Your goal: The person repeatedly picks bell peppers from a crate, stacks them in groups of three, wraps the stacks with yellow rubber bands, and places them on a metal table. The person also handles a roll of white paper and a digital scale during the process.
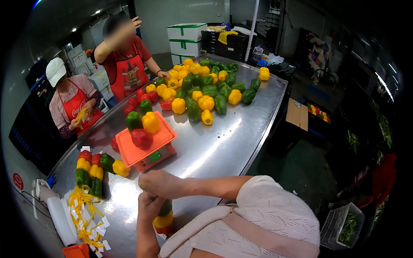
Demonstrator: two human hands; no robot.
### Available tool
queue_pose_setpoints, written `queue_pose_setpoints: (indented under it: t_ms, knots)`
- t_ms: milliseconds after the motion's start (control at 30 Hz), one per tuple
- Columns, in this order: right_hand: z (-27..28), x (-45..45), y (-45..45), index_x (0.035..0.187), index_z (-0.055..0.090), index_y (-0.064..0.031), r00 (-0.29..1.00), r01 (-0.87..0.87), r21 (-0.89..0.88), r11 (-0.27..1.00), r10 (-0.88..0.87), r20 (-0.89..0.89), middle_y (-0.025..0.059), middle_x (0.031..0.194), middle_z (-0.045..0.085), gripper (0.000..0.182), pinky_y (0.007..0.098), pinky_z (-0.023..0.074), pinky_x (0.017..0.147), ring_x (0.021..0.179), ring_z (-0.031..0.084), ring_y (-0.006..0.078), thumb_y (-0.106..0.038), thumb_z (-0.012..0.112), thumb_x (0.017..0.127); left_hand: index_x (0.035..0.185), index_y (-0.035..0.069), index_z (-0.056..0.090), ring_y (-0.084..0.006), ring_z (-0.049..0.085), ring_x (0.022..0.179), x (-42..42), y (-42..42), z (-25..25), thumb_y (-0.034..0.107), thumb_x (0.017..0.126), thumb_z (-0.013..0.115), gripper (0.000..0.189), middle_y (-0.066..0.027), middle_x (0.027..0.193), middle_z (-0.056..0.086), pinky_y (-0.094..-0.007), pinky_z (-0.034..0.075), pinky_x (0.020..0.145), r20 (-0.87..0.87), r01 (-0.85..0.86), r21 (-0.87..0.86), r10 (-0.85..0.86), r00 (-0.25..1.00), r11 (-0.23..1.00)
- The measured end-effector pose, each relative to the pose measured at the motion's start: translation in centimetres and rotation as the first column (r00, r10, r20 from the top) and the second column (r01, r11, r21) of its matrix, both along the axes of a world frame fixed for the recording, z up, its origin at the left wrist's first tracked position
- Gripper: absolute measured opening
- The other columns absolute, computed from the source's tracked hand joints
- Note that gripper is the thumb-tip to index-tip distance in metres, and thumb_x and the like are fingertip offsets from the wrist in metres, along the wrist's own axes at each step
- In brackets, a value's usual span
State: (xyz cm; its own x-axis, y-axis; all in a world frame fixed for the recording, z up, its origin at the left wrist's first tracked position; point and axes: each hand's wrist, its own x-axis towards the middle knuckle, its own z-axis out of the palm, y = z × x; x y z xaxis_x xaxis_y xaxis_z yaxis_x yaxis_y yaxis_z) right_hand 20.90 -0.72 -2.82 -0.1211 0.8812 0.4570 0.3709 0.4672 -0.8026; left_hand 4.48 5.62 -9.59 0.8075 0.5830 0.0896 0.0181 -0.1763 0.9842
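My right hand (161, 184) is curled into a fist just in front of the scale, fingertips hidden beneath it. Directly under it, my left hand (149, 203) grips the green end of a bundle of bell peppers (163, 221): green, yellow and red in a row, with a white tag at the red end. My forearm and chest hide part of the bundle. Beyond my hands stands an orange digital scale (163, 135) with a lit green display. On its pan are a green pepper (134, 121), a yellow pepper (151, 122) and a red pepper (142, 138).
Left of the scale lie two tricolour pepper bundles (89, 172). Yellow net sleeves with white tags (85, 216) hang near the table's left edge. Several loose peppers (206, 102) cover the far metal table (222, 145). Two people in red aprons (127, 75) stand across it.
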Motion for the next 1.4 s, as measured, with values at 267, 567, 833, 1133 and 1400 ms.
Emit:
queue_pose_setpoints:
  t_ms: [267, 567, 833, 1133, 1400]
  knots:
    - [-0.9, 4.2, 0.2, 0.09, 0.056, -0.0059, 0.996, 0.006, -0.119, 0.993, -0.017, -0.086, 0.0038, 0.074, 0.054, 0.034, 0.0316, 0.0444, 0.064, 0.068, 0.055, 0.0174, -0.036, 0.047, 0.102, 0.102, 0.0, 0.062, -0.0092, 0.06, 0.082, 0.0, -0.8, 2.8, -0.004, 0.084, 0.066, 0.019, -0.0021, 0.09, 0.065, -0.0241, 0.05, 0.078, 0.11, -0.197, -0.131, 0.212, 0.971, 0.972]
    - [-0.3, 2.8, 0.2, 0.103, 0.059, -0.0067, 0.605, -0.39, -0.327, 0.861, -0.028, -0.796, -0.0011, 0.078, 0.058, 0.022, 0.0191, 0.0376, 0.052, 0.06, 0.048, 0.0048, -0.026, 0.047, 0.103, 0.088, 0.0, 0.062, -0.0092, 0.058, 0.078, 0.6, -0.8, 0.6, -0.004, 0.086, 0.064, 0.005, -0.0033, 0.087, 0.064, -0.0246, 0.049, 0.072, 0.242, -0.366, -0.044, 0.366, 0.899, 0.93]
    - [-1.4, 3.0, 0.3, 0.119, 0.057, -0.0026, 0.832, 0.125, 0.274, 0.953, -0.251, 0.494, 0.0135, 0.1, 0.064, 0.034, 0.0375, 0.0505, 0.078, 0.089, 0.062, 0.0276, -0.007, 0.062, 0.085, 0.088, 0.0, 0.061, -0.0085, 0.058, 0.078, 0.7, -0.8, 1.5, -0.003, 0.086, 0.065, 0.005, -0.0024, 0.087, 0.063, -0.0236, 0.048, 0.072, 0.175, -0.389, 0.012, 0.381, 0.908, 0.921]
    - [-4.1, 4.1, 1.7, 0.118, 0.059, -0.005, 0.435, -0.639, -0.295, 0.711, 0.016, -0.901, -0.0006, 0.087, 0.057, 0.023, 0.0218, 0.0427, 0.06, 0.069, 0.051, 0.0067, -0.016, 0.055, 0.098, 0.093, 0.001, 0.061, -0.008, 0.058, 0.076, 1.0, -1.0, 1.8, 0.001, 0.09, 0.063, 0.004, -0.0015, 0.083, 0.063, -0.0228, 0.048, 0.07, 0.185, -0.345, -0.004, 0.34, 0.922, 0.939]
    - [-1.9, 2.9, 0.7, 0.112, 0.062, -0.0018, 0.904, 0.132, 0.153, 0.979, -0.182, 0.387, 0.011, 0.102, 0.067, 0.026, 0.0343, 0.0489, 0.086, 0.099, 0.062, 0.027, -0.015, 0.064, 0.089, 0.094, 0.0, 0.061, -0.0077, 0.058, 0.074, 0.7, -0.5, 1.5, 0.004, 0.093, 0.06, 0.004, -0.0021, 0.081, 0.064, -0.0222, 0.047, 0.07, 0.166, -0.382, 0.0, 0.377, 0.911, 0.924]
